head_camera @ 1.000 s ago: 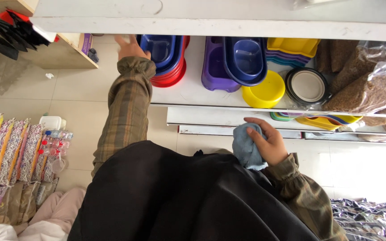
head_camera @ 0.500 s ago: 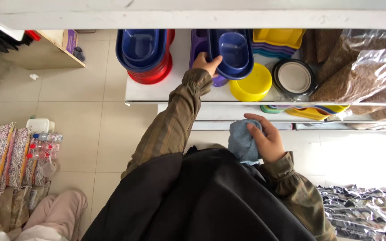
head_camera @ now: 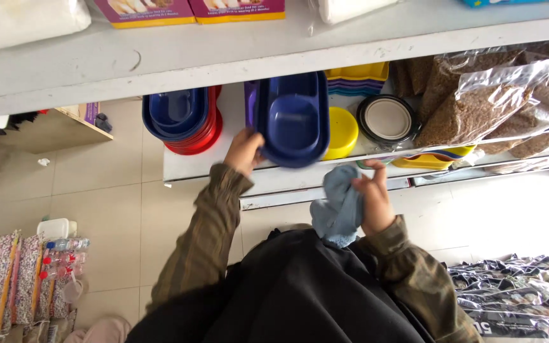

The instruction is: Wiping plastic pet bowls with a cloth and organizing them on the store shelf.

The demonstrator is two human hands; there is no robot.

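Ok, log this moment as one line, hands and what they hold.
left hand: gripping rim of blue oval bowl on shelf | right hand: holding blue cloth | nearby: yellow bowl, red-and-blue bowl stack

Counts around the white shelf (head_camera: 192, 168)

Two hands are seen: the left hand (head_camera: 244, 151) on one dark blue double bowl (head_camera: 293, 121), the right hand (head_camera: 373, 202) on one blue cloth (head_camera: 338, 209). One stack of blue and red bowls (head_camera: 182, 121) is counted left of that bowl; right of it, one yellow bowl (head_camera: 341, 132), one round steel bowl (head_camera: 387, 119), and at least two clear bags of feed (head_camera: 478, 108).
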